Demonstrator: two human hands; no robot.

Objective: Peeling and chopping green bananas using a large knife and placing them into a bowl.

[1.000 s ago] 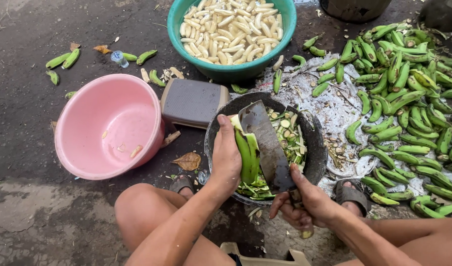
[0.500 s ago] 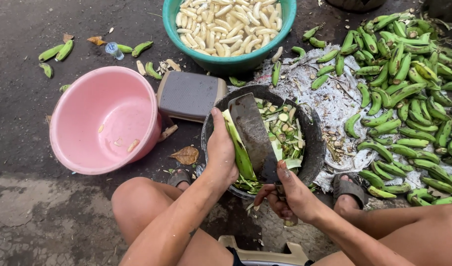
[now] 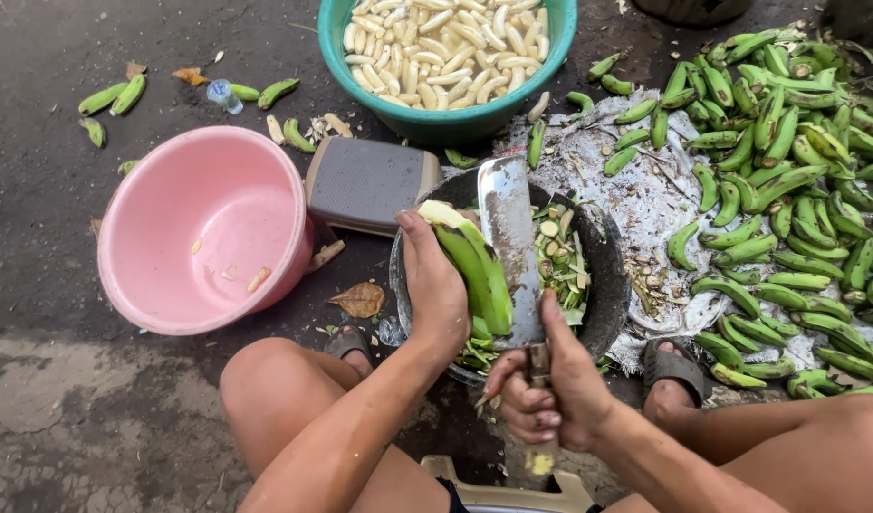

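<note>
At the upper left of the frame a few loose bananas (image 3: pixel 118 95) lie on the floor (image 3: pixel 66 237), with a small clear bottle (image 3: pixel 224 94) near them. Below these, at centre left, stands a pink basin (image 3: pixel 151 275) with a few scraps inside. Just right of it sits a grey stool (image 3: pixel 365 180), and a dry leaf (image 3: pixel 361 300) lies lower down, between basin and knee. At top centre a teal basin (image 3: pixel 436 119) is heaped with peeled pale bananas. Below it, mid-frame, a black pan (image 3: pixel 603 285) holds green peelings and cut ends.

Over the pan's left side the left hand (image 3: pixel 434 290) is closed round a green banana (image 3: pixel 479 271), held on end with its pale cut tip uppermost. Right beside it the right hand (image 3: pixel 550 389) grips the handle of a cleaver (image 3: pixel 508 247), whose broad blade points up the frame and lies against the banana's right flank. Both hands hang over the pan, so its near rim is hidden.

To the right, a crumpled grey sheet (image 3: pixel 645 199) carries scraps, and a big pile of green bananas (image 3: pixel 797 180) fills the right edge. A sandalled foot (image 3: pixel 674 372) rests at the lower right. The floor is dark, wet, rough concrete.
</note>
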